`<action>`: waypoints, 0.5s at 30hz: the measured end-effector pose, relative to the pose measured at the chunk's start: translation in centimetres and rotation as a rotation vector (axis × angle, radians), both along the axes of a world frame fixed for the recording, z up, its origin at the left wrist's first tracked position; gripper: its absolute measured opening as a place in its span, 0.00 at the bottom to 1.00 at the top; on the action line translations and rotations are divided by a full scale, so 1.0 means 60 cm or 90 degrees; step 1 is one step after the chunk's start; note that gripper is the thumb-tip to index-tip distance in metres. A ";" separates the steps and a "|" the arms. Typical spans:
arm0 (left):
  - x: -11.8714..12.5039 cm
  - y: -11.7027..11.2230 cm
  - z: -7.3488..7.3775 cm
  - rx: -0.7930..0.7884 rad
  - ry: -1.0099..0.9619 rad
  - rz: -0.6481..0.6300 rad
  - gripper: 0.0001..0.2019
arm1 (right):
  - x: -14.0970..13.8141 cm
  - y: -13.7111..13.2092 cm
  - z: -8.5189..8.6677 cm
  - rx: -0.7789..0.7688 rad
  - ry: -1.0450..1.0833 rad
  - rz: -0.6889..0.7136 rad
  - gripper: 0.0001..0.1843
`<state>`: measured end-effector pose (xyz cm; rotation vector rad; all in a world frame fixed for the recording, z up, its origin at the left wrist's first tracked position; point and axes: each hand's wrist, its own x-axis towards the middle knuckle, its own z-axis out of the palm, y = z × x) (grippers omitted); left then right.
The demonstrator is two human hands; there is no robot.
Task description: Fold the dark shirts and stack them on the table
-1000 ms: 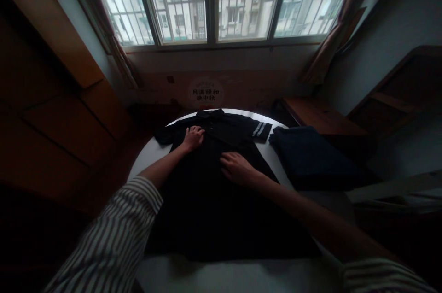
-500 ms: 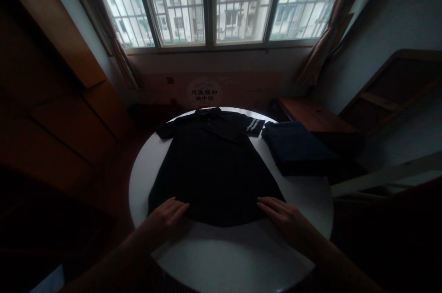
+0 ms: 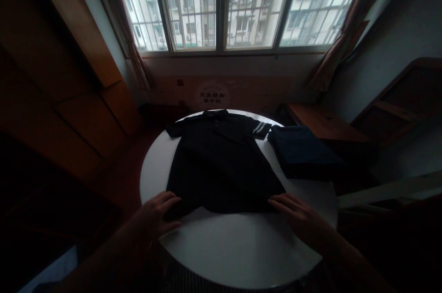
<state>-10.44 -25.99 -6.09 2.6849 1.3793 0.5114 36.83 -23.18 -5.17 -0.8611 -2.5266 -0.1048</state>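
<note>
A black short-sleeved polo shirt (image 3: pixel 221 164) lies spread on the white round table (image 3: pixel 241 247), its collar at the far edge and its hem towards me. Two pale stripes mark its right-hand sleeve. At the left hem corner is my left hand (image 3: pixel 162 210), with its thumb apart from the fingers and dark cloth between them. My right hand (image 3: pixel 293 210) has its fingers together on the right hem corner and seems to grip it; the thumb is hidden. The hem is uneven, with a notch left of its middle.
A folded dark blue stack of cloth (image 3: pixel 305 150) rests at the table's right side. Behind it stands a brown wooden cabinet (image 3: pixel 324 120). Wooden cupboards (image 3: pixel 90 127) line the left, and a barred window (image 3: pixel 248 7) is ahead.
My left hand has shifted outward to the left hem corner and its thumb has spread. My right hand has moved slightly right. The hem has drawn away from me and become uneven; the view has shifted a little.
</note>
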 end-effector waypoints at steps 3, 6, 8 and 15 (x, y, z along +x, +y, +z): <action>-0.005 -0.011 -0.010 0.015 0.007 -0.020 0.19 | 0.005 0.000 -0.016 0.038 -0.053 -0.026 0.33; -0.026 -0.011 -0.004 0.047 0.005 -0.034 0.20 | 0.015 0.000 -0.025 0.097 -0.103 -0.065 0.30; -0.047 -0.012 0.009 0.055 0.025 -0.034 0.18 | 0.019 -0.005 -0.031 0.098 -0.122 -0.068 0.26; -0.085 -0.033 0.054 -0.107 0.125 -0.065 0.14 | 0.011 -0.052 -0.037 -0.079 -0.134 -0.022 0.16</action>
